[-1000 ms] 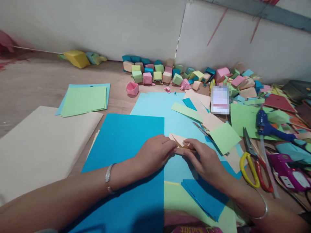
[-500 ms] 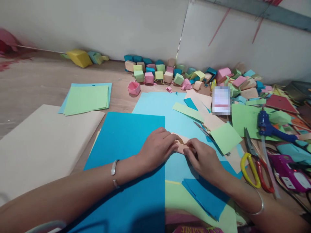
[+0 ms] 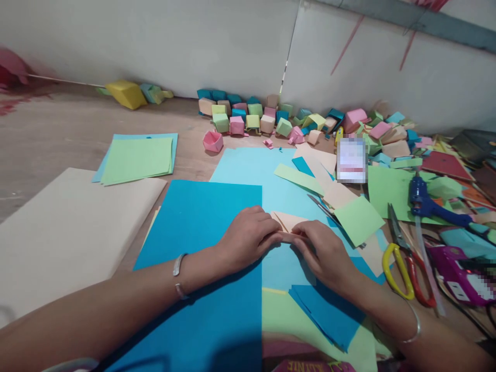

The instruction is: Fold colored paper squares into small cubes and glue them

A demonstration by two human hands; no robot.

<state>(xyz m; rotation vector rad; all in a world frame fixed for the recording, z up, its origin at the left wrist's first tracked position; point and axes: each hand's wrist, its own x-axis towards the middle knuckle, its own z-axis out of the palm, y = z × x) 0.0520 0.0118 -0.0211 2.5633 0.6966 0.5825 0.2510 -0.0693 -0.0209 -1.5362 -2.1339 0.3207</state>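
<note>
A small folded piece of peach paper (image 3: 291, 221) lies between my hands, over the light blue sheet (image 3: 248, 165). My left hand (image 3: 251, 232) pinches its left end, with the forearm across a dark blue sheet (image 3: 205, 217). On the other end, my right hand (image 3: 321, 250) is closed, thumb and fingers pressing the near folded edge. Creases show on the paper's raised far part; my fingers hide both its ends. Right of my right hand lie a light green paper square (image 3: 359, 220) and a slim pointed blade (image 3: 323, 205).
Scissors (image 3: 401, 253), a blue glue gun (image 3: 426, 199) and a magenta device (image 3: 461, 274) lie at the right. Many small paper boxes (image 3: 251, 122) line the wall. Green sheets (image 3: 137, 160) and a large beige sheet (image 3: 77, 222) lie left. Dark blue paper pieces (image 3: 329, 310) are near me.
The peach paper's near edge has been folded up, and its far part now stands more in view. Both hands stay on it, with my fingers slightly shifted.
</note>
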